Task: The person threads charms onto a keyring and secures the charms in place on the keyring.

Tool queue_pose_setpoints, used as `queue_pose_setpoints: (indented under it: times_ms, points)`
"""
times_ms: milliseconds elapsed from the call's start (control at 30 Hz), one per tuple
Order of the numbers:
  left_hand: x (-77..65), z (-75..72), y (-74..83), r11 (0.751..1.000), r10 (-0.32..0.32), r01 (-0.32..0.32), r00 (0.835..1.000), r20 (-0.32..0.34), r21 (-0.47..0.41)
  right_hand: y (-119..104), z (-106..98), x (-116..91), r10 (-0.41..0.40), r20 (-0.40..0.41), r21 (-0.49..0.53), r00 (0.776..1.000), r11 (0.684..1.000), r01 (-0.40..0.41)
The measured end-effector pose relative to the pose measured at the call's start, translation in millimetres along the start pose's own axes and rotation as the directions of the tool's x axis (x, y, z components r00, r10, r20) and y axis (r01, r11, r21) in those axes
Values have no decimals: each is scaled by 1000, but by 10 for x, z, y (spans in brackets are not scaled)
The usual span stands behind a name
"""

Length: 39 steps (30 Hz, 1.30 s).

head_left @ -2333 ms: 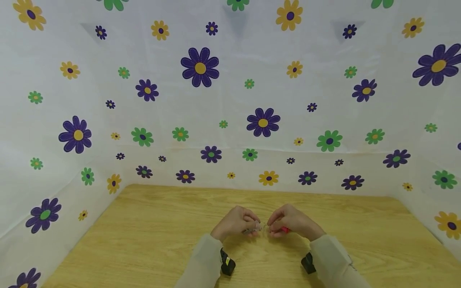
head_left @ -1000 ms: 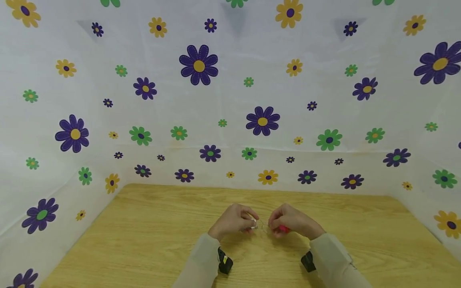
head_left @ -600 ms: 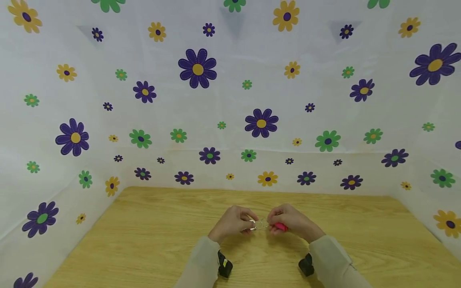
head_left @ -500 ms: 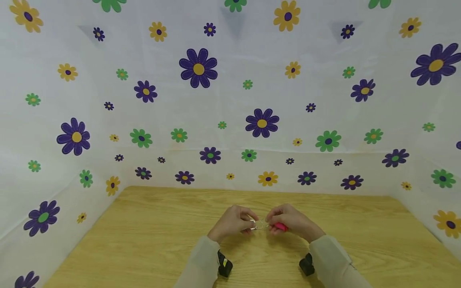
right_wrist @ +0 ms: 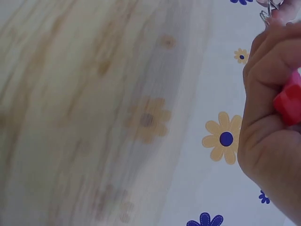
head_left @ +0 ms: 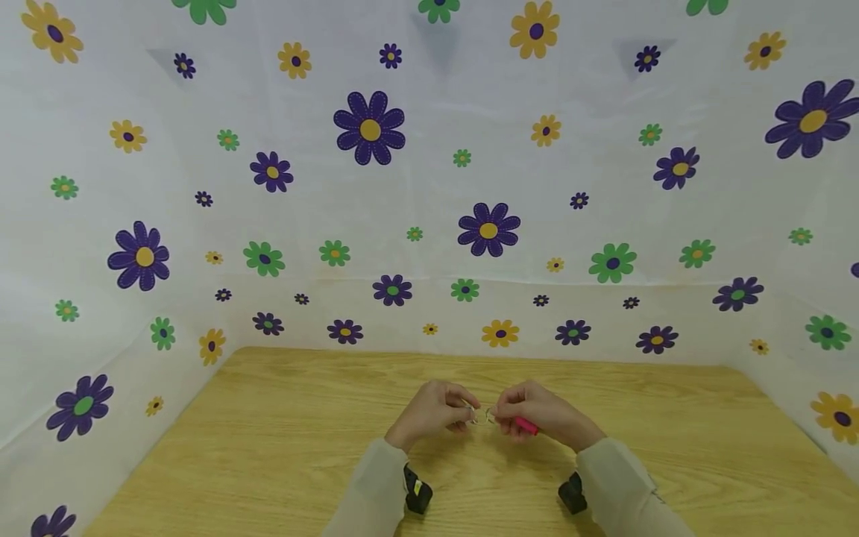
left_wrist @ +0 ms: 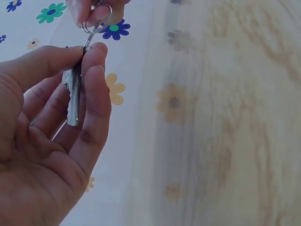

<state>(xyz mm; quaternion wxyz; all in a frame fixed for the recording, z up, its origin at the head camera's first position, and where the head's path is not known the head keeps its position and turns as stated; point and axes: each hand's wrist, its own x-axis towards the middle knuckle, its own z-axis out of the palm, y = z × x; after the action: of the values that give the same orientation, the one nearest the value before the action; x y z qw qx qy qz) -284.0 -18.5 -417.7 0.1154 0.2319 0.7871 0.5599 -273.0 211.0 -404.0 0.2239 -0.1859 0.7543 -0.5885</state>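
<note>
Pink fob [head_left: 526, 426] is tipping lower in right hand [head_left: 533, 410], which is pinching ring [head_left: 488, 415]. Left hand [head_left: 432, 414] is pinching key [left_wrist: 73, 96] above table [head_left: 302, 432]. Likely light, stiff, slick; key's head is offering best hold.

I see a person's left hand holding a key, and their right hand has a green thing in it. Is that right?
Not quite: the thing in the right hand is pinkish red, not green, as the right wrist view shows. The rest is right: the left hand is holding a key.
</note>
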Motion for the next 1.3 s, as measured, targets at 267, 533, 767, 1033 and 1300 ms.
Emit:
queue_pose_setpoints:
  times_ms: [267,533,767,1033,1300]
  points:
    - [8,27,-2,1000,-12,12,1000,-23,-26,-22,54,13,-1,-118,-58,993,998,-6]
    - [6,54,2,999,-12,11,1000,-14,-51,11,102,59,2,-148,11,989,1000,0]
    - [-4,33,-8,999,-20,20,1000,-16,-33,-22,117,50,-26,-148,-96,989,995,12]
    - [7,39,-29,1000,-3,2,1000,-21,-25,-24,142,66,-9,-205,-103,979,995,-12]
    - [4,57,-18,1000,-11,10,1000,-22,-11,0,155,96,27,-204,62,979,998,-15]
